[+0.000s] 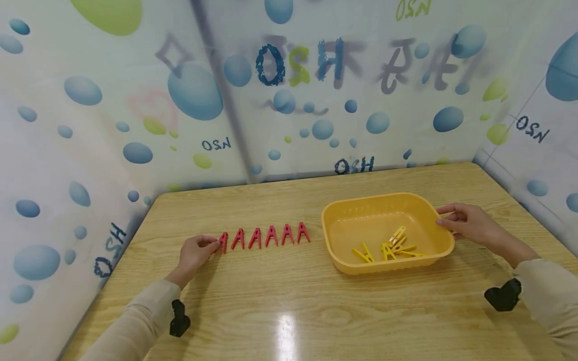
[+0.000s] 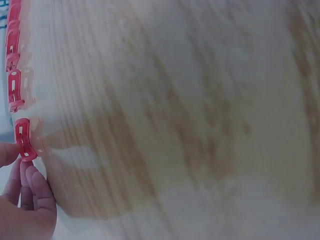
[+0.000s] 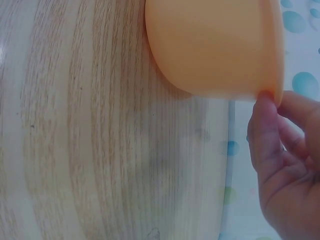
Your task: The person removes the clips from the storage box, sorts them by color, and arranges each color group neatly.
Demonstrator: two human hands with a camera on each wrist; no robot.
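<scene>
Several red clothespins [image 1: 271,235] stand in a row across the left half of the table. My left hand [image 1: 194,256] pinches the leftmost red clothespin [image 2: 23,140] between thumb and fingers, at the end of that row. On the right, my right hand [image 1: 474,228] holds the rim of a yellow-orange plastic basin [image 1: 354,233], thumb on the inner side and fingers outside, as the right wrist view also shows. Several yellow clothespins [image 1: 388,250] lie loosely heaped in the basin, towards its near side.
Both hands work over a wood-grain table [image 1: 280,296]. A patterned curtain [image 1: 298,120] with blue and green drops hangs close behind the table and along its sides. The basin stands just right of the row's last red clothespin.
</scene>
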